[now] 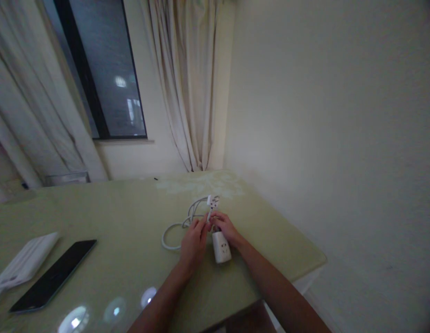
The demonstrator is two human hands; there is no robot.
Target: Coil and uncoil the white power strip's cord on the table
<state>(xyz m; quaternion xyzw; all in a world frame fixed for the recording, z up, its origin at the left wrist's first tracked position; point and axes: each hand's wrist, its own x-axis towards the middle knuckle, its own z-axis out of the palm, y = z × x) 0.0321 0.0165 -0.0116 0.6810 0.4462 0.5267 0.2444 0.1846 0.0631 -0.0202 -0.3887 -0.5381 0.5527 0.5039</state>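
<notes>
A white power strip (pixel 221 248) lies on the table with its socket face up, just below my right hand (pixel 226 226). Its pale cord (pixel 171 226) runs in loose loops to the left and behind my hands. Beyond my fingertips the cord's white plug (pixel 213 201) sticks up, prongs pointing away to the right. My left hand (pixel 195 238) is closed on the cord just below the plug. The fingers of my right hand meet it there, also closed on the cord. Some fingertips overlap, so the exact grip is partly hidden.
The table (pixel 125 212) has a glossy pale green top and ends at the wall on the right. A black tablet-like slab (pixel 53 275) and a white packet (pixel 26 261) lie at the left. A dark brown object (pixel 244 319) shows at the near edge. Curtains (pixel 187 83) hang behind.
</notes>
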